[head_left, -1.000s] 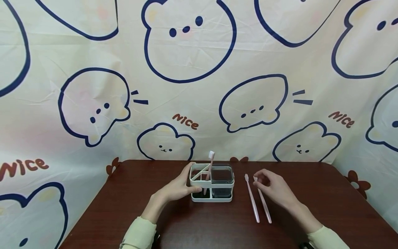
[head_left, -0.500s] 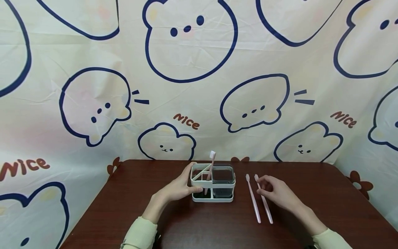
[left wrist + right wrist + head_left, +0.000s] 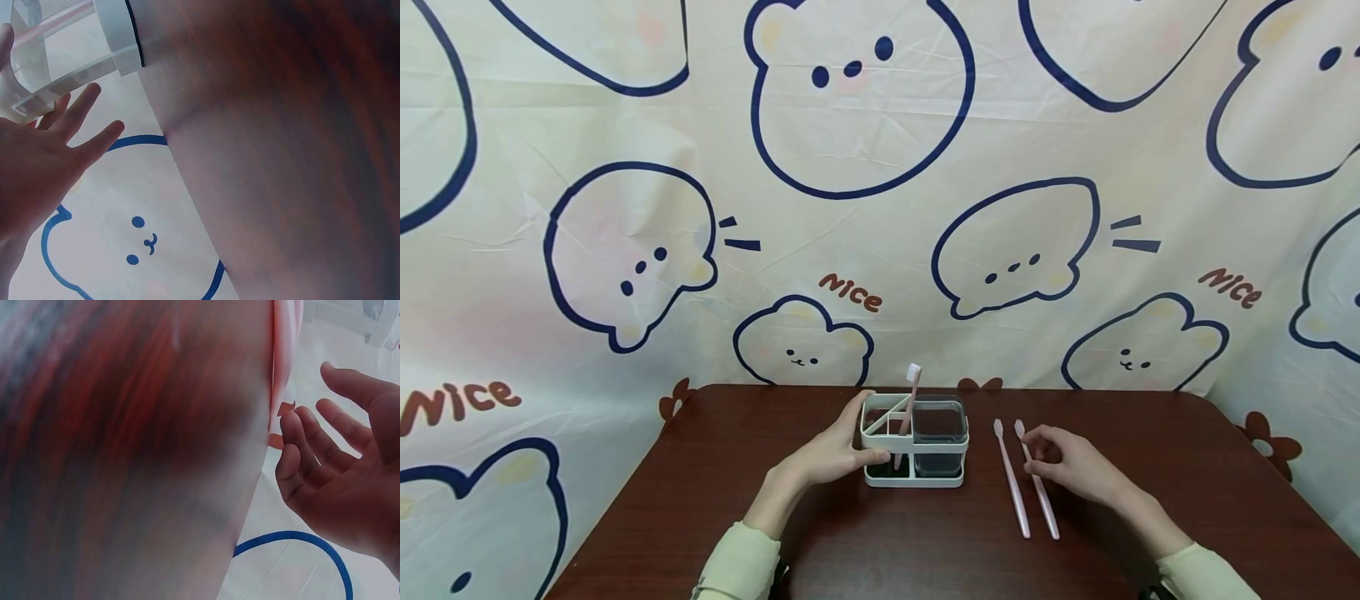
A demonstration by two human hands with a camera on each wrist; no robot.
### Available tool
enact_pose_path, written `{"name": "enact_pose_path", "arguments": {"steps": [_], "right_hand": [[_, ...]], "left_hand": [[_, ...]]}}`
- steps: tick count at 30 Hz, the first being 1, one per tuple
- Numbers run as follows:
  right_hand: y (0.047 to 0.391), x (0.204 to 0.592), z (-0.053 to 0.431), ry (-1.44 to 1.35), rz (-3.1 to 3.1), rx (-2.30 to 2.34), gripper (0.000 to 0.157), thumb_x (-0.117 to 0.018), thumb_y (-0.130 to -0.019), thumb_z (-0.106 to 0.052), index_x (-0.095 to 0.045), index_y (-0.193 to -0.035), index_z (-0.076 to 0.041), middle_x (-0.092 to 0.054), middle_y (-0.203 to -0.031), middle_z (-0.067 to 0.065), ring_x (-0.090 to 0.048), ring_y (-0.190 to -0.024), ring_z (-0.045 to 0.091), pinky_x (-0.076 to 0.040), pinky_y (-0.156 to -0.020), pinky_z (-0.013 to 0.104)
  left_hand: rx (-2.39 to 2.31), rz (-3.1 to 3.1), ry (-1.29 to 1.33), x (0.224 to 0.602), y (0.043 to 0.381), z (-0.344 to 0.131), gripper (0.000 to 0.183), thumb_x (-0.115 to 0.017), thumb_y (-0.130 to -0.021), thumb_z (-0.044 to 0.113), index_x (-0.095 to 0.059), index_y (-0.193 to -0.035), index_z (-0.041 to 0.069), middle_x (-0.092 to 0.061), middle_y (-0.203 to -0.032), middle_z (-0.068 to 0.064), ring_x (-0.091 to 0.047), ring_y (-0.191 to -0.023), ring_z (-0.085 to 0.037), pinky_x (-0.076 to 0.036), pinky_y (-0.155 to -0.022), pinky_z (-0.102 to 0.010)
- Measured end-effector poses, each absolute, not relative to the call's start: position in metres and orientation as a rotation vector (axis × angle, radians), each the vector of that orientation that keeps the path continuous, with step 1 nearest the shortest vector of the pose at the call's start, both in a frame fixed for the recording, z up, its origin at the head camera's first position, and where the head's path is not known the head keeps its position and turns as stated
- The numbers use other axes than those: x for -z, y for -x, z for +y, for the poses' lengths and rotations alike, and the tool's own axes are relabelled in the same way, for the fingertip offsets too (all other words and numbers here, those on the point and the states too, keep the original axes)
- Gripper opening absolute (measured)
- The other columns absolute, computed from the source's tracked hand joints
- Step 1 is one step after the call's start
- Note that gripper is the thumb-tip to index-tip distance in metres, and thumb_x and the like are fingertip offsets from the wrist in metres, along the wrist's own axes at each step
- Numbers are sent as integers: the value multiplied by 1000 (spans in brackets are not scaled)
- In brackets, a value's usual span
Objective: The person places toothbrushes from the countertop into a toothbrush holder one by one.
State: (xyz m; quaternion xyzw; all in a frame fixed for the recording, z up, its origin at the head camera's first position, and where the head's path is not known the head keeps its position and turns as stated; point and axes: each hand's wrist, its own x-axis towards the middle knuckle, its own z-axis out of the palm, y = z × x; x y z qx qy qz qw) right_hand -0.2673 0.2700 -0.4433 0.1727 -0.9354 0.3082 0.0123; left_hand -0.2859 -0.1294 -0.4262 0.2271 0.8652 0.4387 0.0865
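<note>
My left hand (image 3: 831,450) holds the left end of a white toothbrush holder (image 3: 940,447), thumb in front and the other fingers behind. In the left wrist view the holder (image 3: 115,31) shows clear parts. One pink toothbrush (image 3: 913,377) stands in it, leaning, bristles up. Two more lie side by side on the table to its right: a left toothbrush (image 3: 1013,487) and a right toothbrush (image 3: 1045,507). Beside the right one's head is my right hand (image 3: 1078,468), thumb and forefinger apart. The right wrist view shows that hand (image 3: 350,481) with loosely bent fingers and nothing held.
A dark brown wooden table (image 3: 887,558) carries everything. Behind it and at the sides hangs a pale cloth (image 3: 895,233) printed with blue-outlined bears. A dark clear-walled cup (image 3: 938,421) fills the holder's right compartment.
My right hand has moved slightly right and down, away from the right toothbrush's head, which now shows more. The left hand and holder keep their place.
</note>
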Motion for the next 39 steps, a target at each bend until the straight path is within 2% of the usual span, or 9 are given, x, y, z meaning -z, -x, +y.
{"name": "enact_pose_path", "arguments": {"steps": [5, 11, 18, 25, 31, 39], "right_hand": [[269, 444, 275, -574, -2951, -980, 35, -74, -89, -25, -63, -119, -10, -58, -86, -4, -50, -74, 4, -41, -63, 23], [274, 446, 280, -640, -2974, -990, 35, -73, -90, -26, -62, -119, -10, -58, -86, -3, -50, -72, 3, -42, -63, 23], [278, 446, 281, -689, -3013, -1003, 40, -73, -90, -29, -61, -121, -9, -57, -85, -3, -49, -71, 5, -40, -62, 23], [282, 446, 280, -742, -3040, -997, 41, -73, -89, -26, -61, -124, -7, -55, -85, -1, -48, -70, 5, -39, -61, 24], [282, 444, 277, -729, -3110, -1011, 37, -71, -90, -20, -62, -124, -7, -54, -83, 0, -48, -68, 8, -40, -60, 24], [281, 444, 274, -664, -3158, -975, 32, -72, -88, -19, -64, -117, -9, -53, -80, -2, -48, -67, 9, -39, -59, 24]], "left_hand": [[-1307, 2576, -674, 426, 286, -129, 88, -74, -87, 35, -16, -152, 28, -35, -148, -11, -46, -126, -26, -33, -108, -66], [-1305, 2573, -667, 426, 286, -129, 90, -75, -87, 36, -15, -154, 23, -35, -147, -12, -46, -126, -26, -33, -107, -67], [-1318, 2570, -665, 427, 286, -130, 88, -75, -87, 36, -17, -152, 29, -35, -148, -9, -45, -127, -25, -32, -109, -67], [-1315, 2571, -674, 427, 286, -131, 88, -75, -87, 35, -17, -153, 27, -34, -148, -10, -45, -127, -25, -31, -109, -67], [-1327, 2573, -692, 427, 287, -130, 86, -75, -88, 32, -18, -152, 28, -38, -144, -4, -46, -125, -24, -33, -109, -65], [-1325, 2573, -686, 426, 285, -129, 87, -75, -88, 30, -17, -153, 24, -38, -145, -5, -46, -125, -24, -33, -109, -65]]}}
